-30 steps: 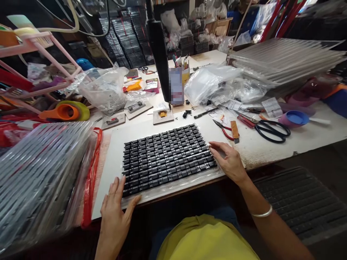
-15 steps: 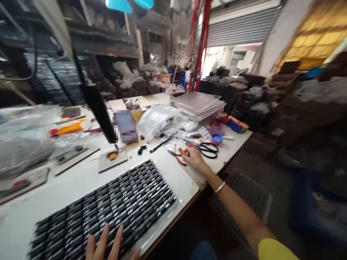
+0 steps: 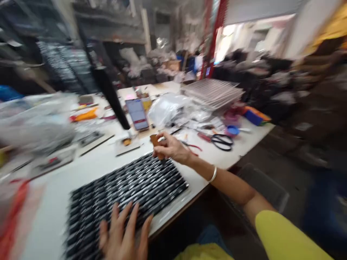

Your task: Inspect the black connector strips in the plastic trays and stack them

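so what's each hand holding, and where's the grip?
Right hand pinches a small brown piece by its right end. Left hand holds nothing; it lies flat on the black tray.

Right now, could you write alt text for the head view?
The right hand holds a small brown flat piece above a clear tray of black parts on a white table; the left hand rests flat on the tray.

The right hand [image 3: 173, 148] has left the pliers by the scissors [image 3: 222, 141] and now hovers over the tray's [image 3: 127, 191] far edge, pinching a small brown piece [image 3: 155, 141]. The view swings back left, and the left hand [image 3: 121, 234] shows more fully on the tray's near edge.
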Demonstrator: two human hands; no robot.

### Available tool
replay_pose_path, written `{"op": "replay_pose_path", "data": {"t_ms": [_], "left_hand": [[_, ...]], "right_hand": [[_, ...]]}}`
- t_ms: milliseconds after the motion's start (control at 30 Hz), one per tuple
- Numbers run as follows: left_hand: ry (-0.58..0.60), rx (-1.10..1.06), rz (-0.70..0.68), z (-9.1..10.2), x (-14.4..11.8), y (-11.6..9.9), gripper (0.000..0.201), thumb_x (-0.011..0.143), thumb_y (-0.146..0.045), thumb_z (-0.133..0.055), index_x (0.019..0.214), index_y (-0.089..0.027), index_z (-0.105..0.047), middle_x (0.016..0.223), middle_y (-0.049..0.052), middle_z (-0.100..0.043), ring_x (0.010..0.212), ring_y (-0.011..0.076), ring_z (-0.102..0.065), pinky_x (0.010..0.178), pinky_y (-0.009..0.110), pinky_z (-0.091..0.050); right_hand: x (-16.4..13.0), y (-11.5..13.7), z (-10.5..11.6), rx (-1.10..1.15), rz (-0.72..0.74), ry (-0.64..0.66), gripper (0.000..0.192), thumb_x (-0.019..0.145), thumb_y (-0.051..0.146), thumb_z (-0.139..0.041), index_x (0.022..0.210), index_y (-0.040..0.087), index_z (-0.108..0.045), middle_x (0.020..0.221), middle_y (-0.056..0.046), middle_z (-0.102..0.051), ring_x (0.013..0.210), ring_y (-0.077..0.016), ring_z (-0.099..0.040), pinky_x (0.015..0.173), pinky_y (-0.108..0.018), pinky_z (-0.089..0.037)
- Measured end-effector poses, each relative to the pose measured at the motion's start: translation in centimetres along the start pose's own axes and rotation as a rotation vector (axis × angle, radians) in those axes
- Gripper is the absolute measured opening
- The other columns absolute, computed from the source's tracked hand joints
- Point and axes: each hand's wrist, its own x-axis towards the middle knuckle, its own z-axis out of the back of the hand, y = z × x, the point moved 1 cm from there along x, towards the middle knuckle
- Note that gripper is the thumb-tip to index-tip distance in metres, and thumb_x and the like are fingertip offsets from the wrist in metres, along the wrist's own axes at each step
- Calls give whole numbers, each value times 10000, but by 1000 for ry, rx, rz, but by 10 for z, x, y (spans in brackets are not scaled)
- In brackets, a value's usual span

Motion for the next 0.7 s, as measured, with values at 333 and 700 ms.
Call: {"op": "replay_pose_path", "data": {"t_ms": [333,700], "left_hand": [[52,141,123,3,7,-24,335,858,-272,-598,1154,-115,-607,1148,134,-668,1270,328,-478,1110,533,-249],[126,142,84,3,9,-24,384,859,-314,-591,1192,-123,-602,1198,98,-663,1270,340,-474,1116,535,-223]], "right_hand": [[0,-22,-37,113,-45,382,661,878,296,-568,1449,194,-251,857,-25,-639,617,-80,-559,502,-202,-473],[-9,-37,-50,69,-44,523,634,904,333,-550,1446,212,-246,779,12,-603,588,-93,-593,524,-241,-546]]}}
